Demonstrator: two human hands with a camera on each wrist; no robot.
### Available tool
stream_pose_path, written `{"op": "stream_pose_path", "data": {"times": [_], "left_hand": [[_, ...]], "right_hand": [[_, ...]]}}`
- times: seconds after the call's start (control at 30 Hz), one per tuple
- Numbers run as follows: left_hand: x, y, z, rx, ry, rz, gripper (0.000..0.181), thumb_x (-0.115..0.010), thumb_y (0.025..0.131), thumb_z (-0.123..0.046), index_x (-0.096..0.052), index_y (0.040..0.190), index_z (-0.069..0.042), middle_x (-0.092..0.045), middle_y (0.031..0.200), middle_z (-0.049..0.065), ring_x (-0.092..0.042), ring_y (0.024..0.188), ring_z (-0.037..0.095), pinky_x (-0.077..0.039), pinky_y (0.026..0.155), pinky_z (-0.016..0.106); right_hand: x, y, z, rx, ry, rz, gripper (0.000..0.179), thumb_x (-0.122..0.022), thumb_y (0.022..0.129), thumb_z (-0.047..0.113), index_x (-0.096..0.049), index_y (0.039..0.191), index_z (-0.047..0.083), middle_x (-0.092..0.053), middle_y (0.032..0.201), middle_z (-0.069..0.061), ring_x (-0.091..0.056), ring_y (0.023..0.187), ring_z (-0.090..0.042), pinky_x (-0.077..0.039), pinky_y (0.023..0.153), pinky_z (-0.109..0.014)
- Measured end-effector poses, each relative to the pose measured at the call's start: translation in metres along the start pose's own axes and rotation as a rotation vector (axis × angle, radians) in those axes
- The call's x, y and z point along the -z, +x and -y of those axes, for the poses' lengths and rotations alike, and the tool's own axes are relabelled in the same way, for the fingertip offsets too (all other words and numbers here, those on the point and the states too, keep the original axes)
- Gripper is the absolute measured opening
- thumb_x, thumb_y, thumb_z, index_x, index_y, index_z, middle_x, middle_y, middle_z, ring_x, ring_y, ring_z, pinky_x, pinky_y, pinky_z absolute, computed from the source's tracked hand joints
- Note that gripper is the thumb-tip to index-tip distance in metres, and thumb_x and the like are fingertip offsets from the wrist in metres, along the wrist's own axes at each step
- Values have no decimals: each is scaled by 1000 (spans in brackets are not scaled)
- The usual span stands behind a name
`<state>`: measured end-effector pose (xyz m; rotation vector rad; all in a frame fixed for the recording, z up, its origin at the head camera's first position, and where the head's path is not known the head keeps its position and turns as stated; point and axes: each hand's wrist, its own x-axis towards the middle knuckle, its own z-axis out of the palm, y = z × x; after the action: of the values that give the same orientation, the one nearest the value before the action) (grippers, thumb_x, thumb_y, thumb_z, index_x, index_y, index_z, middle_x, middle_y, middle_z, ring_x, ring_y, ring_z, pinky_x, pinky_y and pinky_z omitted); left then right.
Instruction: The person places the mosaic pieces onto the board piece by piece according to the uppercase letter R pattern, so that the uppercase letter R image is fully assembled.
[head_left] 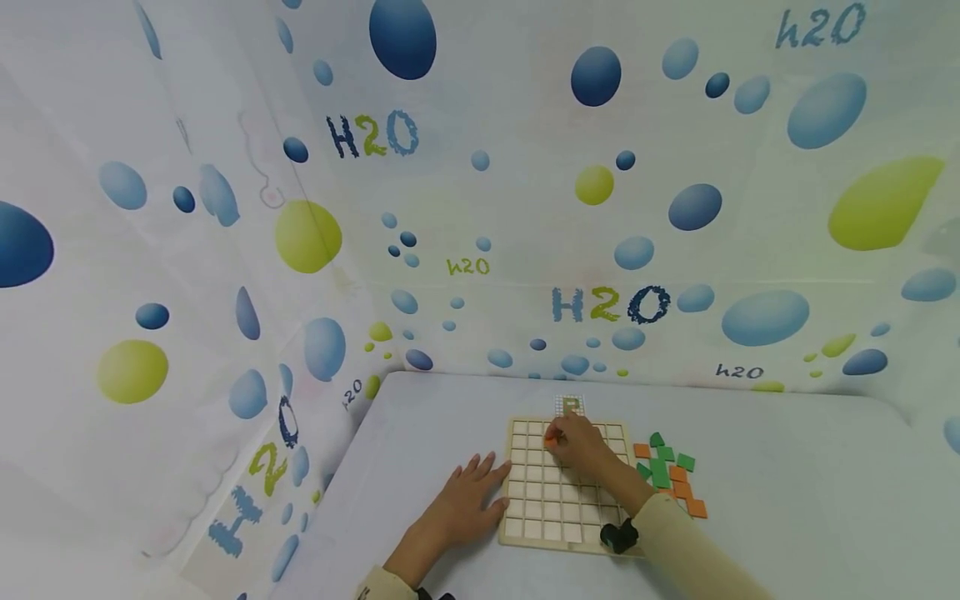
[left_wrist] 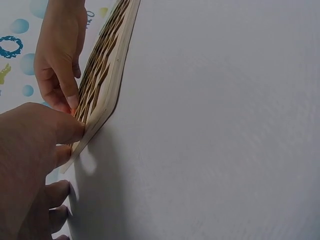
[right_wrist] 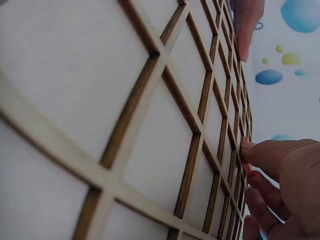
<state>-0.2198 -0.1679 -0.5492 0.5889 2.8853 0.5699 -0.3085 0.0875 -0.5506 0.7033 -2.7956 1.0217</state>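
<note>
A wooden grid board [head_left: 535,493] with square compartments lies flat on the table. My right hand [head_left: 581,446] pinches an orange tile [right_wrist: 246,164] between thumb and fingers over the upper part of the grid; whether the tile touches the board I cannot tell. With fingers spread, my left hand [head_left: 468,504] rests by the board's left side, its thumb and forefinger at the edge. Behind the board, partly covered by the right hand, is a small card [head_left: 570,403] with a coloured pattern on a grid.
Right of the board, loose green tiles [head_left: 659,473] and orange tiles [head_left: 697,507] lie scattered, partly behind the right forearm. A white cloth covers the table [head_left: 795,483]. A white curtain [head_left: 517,208] printed with blue and lime drops hangs behind and on the left.
</note>
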Motion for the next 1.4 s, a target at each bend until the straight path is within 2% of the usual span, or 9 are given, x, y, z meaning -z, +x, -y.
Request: {"op": "stream_pose_path", "data": {"times": [0.2,0.33,0.47,0.67,0.77,0.87,0.97,1.17,1.4], "left_hand": [[1,1,-1,-4,-3,-2,60,-56,106,-43,-46,162,-23,-37,169,14,-32,158,41,-28,124,66],[1,2,-2,-15,-10,-6,60,-55,106,-43,-46,161,-22,-37,169,15,-32,157,42,-28,124,67],[-1,4,-2,-8,-13,-2,60,-54,106,-43,-45,162,-23,-36,170,13,-30,158,40,-26,125,65],[-3,5,-1,-1,10,-7,60,-54,106,-43,-46,162,-23,-36,170,13,-30,158,40,-27,125,65],[-3,5,0,1,13,-13,60,-54,106,-42,-46,161,-22,-36,170,13,-31,158,40,-27,125,65],[-3,4,0,1,7,-12,60,-54,106,-42,-46,161,-22,-36,170,13,-30,158,41,-27,125,65],[-2,4,1,0,7,-11,60,-54,106,-43,-45,162,-22,-35,170,13,-30,158,41,-27,125,66],[-2,2,2,6,-1,-10,60,-55,106,-43,-46,162,-23,-36,170,14,-30,158,41,-26,125,66],[-4,2,2,5,-25,0,60,-54,106,-43,-46,162,-23,-35,170,14,-29,159,41,-25,125,66]], "right_hand": [[-2,-3,-3,25,-1,-48,5,-78,94,7,-74,93,8,-64,95,-4,-58,88,-21,-53,81,-43],[-3,-8,-7,68,-35,-110,4,-81,91,5,-77,92,7,-64,95,-5,-60,88,-23,-55,78,-41],[4,-16,-10,83,-47,-103,5,-79,92,4,-77,96,7,-64,101,-9,-61,91,-27,-57,77,-43],[35,-39,-18,-44,46,-43,12,-73,99,8,-74,111,7,-62,115,-14,-61,100,-31,-54,83,-51],[55,-51,-30,-97,49,-55,21,-71,100,11,-71,120,3,-63,117,-17,-63,102,-34,-56,83,-51],[78,-65,-45,-179,80,-48,33,-68,103,13,-65,132,-1,-61,123,-21,-63,109,-37,-58,88,-52],[101,-80,-60,-269,67,-48,40,-68,103,16,-59,138,-3,-58,127,-25,-61,114,-40,-57,92,-56],[131,-104,-89,-396,-25,-18,47,-73,99,20,-58,136,-5,-55,128,-32,-58,115,-46,-56,93,-61],[137,-118,-117,-430,-39,81,34,-74,96,14,-64,123,-3,-60,115,-23,-58,104,-35,-56,94,-56]]}}
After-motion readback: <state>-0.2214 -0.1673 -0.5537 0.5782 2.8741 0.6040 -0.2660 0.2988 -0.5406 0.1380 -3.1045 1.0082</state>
